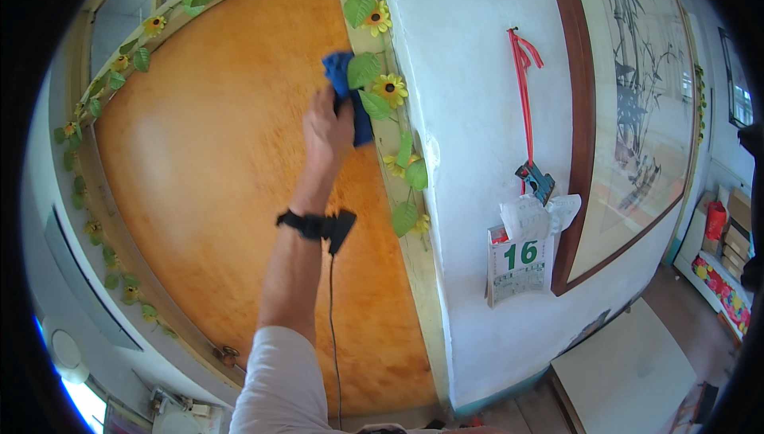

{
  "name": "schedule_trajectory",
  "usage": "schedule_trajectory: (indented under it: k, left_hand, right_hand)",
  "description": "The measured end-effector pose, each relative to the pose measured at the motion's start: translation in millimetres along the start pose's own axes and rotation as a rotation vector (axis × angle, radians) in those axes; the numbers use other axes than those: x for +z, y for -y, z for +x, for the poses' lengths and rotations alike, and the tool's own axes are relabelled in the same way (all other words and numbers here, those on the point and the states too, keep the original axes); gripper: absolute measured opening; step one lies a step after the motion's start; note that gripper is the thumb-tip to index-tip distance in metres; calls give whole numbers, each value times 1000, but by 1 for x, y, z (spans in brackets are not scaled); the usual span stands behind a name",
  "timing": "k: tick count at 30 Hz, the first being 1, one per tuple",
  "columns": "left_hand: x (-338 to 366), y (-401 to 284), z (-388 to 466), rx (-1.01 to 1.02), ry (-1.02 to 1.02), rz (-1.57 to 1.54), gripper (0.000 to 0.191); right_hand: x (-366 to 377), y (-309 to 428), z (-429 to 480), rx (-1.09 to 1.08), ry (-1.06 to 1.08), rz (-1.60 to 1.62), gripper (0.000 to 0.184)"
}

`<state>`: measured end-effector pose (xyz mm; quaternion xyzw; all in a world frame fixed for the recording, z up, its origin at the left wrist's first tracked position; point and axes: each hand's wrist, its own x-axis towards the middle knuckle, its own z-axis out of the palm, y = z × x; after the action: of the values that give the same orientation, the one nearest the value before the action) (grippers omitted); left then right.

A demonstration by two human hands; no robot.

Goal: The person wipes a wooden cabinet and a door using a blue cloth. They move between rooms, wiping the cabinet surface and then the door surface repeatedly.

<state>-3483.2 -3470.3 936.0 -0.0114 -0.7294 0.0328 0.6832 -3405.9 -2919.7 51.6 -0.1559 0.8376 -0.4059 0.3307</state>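
My left hand (327,126) is raised high against an orange-brown wooden door (221,153). It grips a crumpled blue cloth (339,69), which lies along the door's right edge, beside the cream frame (412,261). Leaves of an artificial sunflower garland (389,89) cover part of the cloth. Around my left wrist is a black strap with a small device (316,225), and a cable runs down from it. My right hand is out of view.
On the white wall at right hang a paper calendar (519,264), a clip on red ribbon (536,182), and a framed bamboo painting (638,93). A pale tabletop (624,368) stands below. The door knob (227,356) is at lower left.
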Motion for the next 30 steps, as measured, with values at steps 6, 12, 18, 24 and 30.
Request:
schedule_trajectory:
  k: [6,12,18,24,30]
  left_hand:
    - [-14,-29,-139,-269,142,-107,40]
    - [-17,-50,-303,-569,306,-201,36]
    - [-22,-83,-436,-803,462,-238,35]
    - [-17,-78,-538,-931,581,-211,46]
    - [-28,-79,-604,-1035,758,-81,47]
  right_hand:
    - [8,-19,-15,-418,-124,-427,29]
    - [9,-5,-45,427,16,1008,22]
    - [-6,-11,-90,610,-61,997,23]
    - [-16,15,-91,689,-174,790,25]
    - [-19,69,-79,602,-161,907,22]
